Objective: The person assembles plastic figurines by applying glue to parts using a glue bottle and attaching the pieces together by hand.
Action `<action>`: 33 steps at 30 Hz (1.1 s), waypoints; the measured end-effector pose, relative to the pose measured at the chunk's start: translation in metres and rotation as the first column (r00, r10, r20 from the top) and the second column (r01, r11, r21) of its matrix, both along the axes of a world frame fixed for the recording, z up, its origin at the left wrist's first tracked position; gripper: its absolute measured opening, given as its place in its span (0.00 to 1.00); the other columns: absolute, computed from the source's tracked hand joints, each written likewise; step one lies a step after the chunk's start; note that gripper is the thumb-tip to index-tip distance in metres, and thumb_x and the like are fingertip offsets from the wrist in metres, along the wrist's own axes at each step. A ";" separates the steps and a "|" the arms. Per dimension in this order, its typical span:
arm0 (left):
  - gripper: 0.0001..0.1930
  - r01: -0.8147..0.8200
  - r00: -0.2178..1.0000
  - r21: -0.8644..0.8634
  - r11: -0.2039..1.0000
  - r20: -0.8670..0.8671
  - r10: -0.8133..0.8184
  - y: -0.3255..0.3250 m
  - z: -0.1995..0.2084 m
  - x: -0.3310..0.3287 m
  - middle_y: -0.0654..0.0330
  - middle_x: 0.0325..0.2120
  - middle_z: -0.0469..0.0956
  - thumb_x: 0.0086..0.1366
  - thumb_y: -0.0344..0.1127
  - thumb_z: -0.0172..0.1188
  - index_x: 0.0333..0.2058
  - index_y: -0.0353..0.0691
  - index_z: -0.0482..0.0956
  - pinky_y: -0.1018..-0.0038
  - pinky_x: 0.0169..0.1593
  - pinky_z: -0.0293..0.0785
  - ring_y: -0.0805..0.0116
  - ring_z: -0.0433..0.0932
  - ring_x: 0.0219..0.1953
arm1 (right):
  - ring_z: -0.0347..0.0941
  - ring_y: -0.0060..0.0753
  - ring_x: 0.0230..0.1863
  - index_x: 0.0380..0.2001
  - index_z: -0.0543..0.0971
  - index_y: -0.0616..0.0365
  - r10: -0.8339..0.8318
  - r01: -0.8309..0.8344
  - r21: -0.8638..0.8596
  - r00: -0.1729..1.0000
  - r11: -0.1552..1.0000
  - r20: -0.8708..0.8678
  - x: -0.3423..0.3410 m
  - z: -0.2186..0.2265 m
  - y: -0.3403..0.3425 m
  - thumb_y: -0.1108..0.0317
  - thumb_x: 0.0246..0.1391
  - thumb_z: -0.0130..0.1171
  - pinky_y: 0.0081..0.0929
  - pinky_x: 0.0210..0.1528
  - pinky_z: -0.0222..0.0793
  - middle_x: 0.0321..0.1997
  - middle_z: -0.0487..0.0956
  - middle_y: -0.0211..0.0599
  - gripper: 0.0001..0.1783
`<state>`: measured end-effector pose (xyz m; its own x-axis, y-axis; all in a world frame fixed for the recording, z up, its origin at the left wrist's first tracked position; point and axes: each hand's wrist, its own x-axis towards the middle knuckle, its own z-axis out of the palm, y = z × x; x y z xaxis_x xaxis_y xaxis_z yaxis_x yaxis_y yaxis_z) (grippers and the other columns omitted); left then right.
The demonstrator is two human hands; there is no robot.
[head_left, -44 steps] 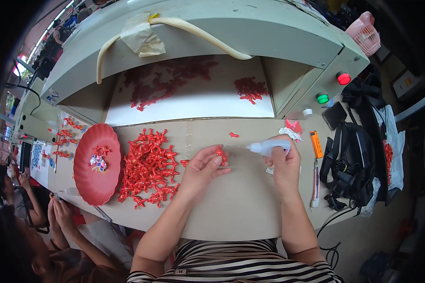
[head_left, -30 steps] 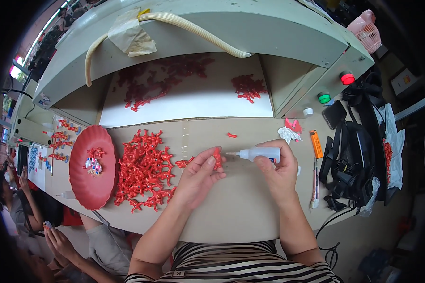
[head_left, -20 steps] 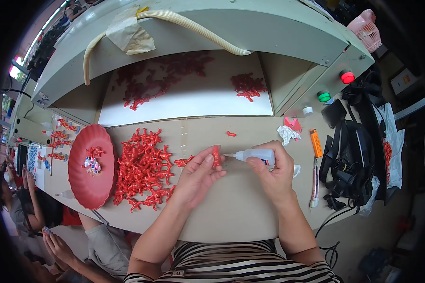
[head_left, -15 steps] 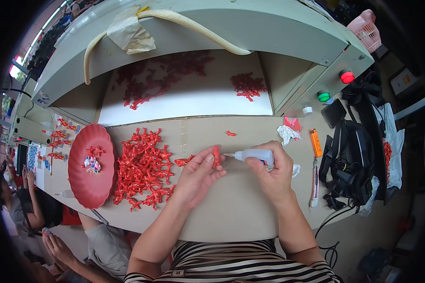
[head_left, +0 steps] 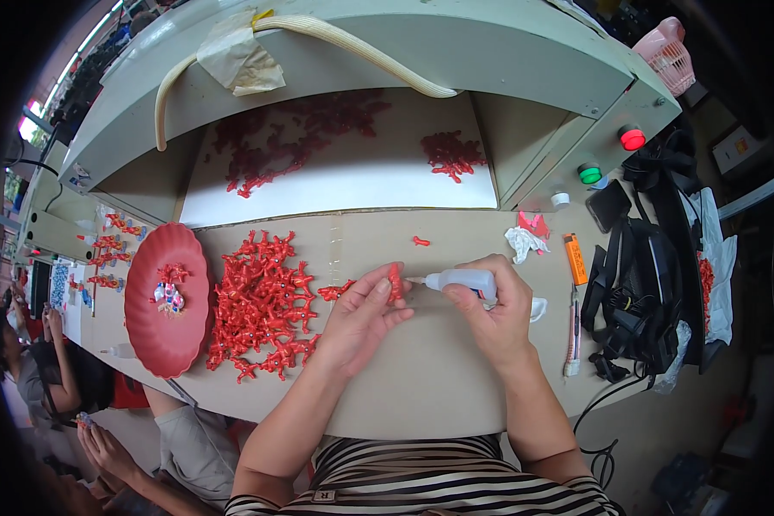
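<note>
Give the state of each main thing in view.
Small glossy red plastic piece: pinched in left hand
Translucent white plastic bottle: held sideways in right hand, nozzle toward piece
Oval scalloped red dish: holding small items
Glossy red plastic figure pile: loosely heaped
White tissue-like scrap: crumpled

Upper garment: shirt (head_left: 413, 482), striped crosswise in black and pale beige. Sleeves (head_left: 254, 506): short, in matching stripes, leaving the forearms (head_left: 297, 408) exposed. Marking: one small rectangular patch (head_left: 323, 496), left side. Hands (head_left: 353, 322): bare.
</note>
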<state>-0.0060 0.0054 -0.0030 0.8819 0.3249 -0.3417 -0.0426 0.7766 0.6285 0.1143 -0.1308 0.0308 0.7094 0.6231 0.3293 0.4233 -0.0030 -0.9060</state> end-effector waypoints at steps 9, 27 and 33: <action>0.17 -0.003 1.000 -0.002 1.000 0.002 0.003 0.000 0.000 0.000 0.58 0.39 0.72 0.63 0.35 0.49 0.49 0.37 0.66 0.74 0.44 0.72 0.76 0.71 0.35 | 0.70 0.22 0.24 0.27 0.73 0.60 0.002 -0.002 -0.019 1.000 1.000 0.025 0.000 -0.001 0.000 0.67 0.42 0.65 0.18 0.27 0.65 0.25 0.74 0.33 0.12; 0.17 0.035 0.999 0.003 0.999 0.041 -0.035 0.000 -0.001 0.000 0.58 0.39 0.73 0.64 0.35 0.47 0.50 0.36 0.65 0.73 0.45 0.72 0.75 0.72 0.35 | 0.70 0.23 0.24 0.28 0.73 0.60 -0.014 0.014 -0.001 0.999 1.000 0.033 -0.002 0.000 0.002 0.67 0.42 0.65 0.18 0.27 0.65 0.25 0.74 0.33 0.13; 0.17 0.050 0.998 0.003 0.999 0.038 -0.050 0.000 0.000 0.000 0.59 0.39 0.73 0.64 0.36 0.46 0.50 0.37 0.65 0.72 0.44 0.72 0.75 0.72 0.35 | 0.71 0.23 0.25 0.28 0.72 0.60 -0.015 0.014 0.001 0.999 1.000 0.047 -0.002 -0.002 0.002 0.66 0.42 0.65 0.19 0.27 0.65 0.26 0.74 0.34 0.13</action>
